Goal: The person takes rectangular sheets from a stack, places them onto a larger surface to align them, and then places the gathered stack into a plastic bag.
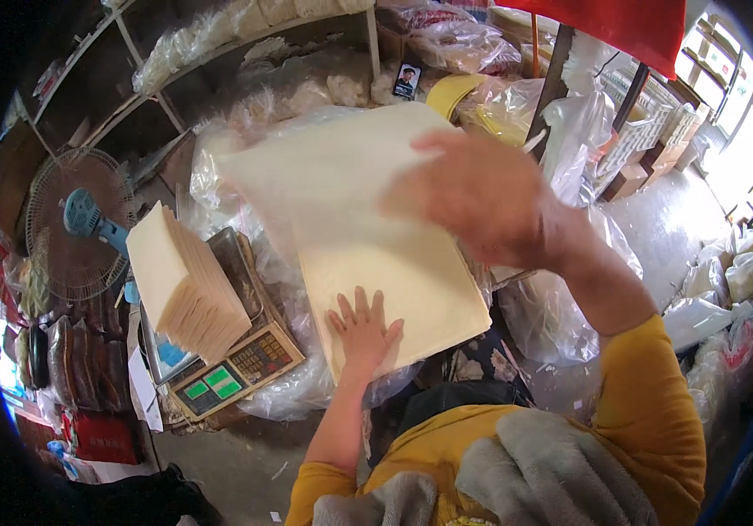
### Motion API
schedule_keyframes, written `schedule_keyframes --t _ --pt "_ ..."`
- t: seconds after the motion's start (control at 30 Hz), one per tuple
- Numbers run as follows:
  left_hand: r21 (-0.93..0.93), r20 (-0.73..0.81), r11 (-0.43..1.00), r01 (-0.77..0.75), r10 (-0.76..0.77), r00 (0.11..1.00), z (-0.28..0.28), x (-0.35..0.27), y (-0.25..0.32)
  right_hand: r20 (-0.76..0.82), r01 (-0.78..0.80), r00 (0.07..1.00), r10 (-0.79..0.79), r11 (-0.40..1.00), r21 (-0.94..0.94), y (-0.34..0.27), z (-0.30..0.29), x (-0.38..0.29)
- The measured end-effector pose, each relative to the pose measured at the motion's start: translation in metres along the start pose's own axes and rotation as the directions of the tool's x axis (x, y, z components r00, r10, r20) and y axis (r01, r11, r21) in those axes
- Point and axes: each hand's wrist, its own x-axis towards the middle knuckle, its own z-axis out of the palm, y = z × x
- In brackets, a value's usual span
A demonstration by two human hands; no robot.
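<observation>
My left hand (364,335) lies flat, fingers spread, on the near part of a stack of thin, cream-coloured sheets (409,296). Above the far part of the stack is my right hand (475,191), blurred by motion, beside a pale, thin sheet (324,171) that is also blurred. Whether the fingers grip that sheet cannot be told. To the left, folded cream sheets (182,283) stand in a thick pile on the tray of a digital scale (238,375) with lit green displays.
A fan (80,220) stands at the left beyond the scale. Clear plastic bags (550,315) lie right of the stack. A yellow sheet (452,95) and a small photo card (407,81) are behind it. Shelves with bagged goods (218,39) line the back.
</observation>
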Motion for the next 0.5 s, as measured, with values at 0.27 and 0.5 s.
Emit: schedule_keyframes --t 0.27,0.5 --pt "-0.330 0.002 0.936 -0.120 0.128 0.992 -0.009 -0.002 -0.008 0.467 -0.615 0.719 0.515 0.784 0.083 0.020 0.026 -0.202" --pt "-0.384 -0.026 0.864 -0.326 0.343 0.939 0.008 0.005 0.001 0.629 -0.665 0.617 0.473 0.741 0.095 -0.033 0.134 -0.234"
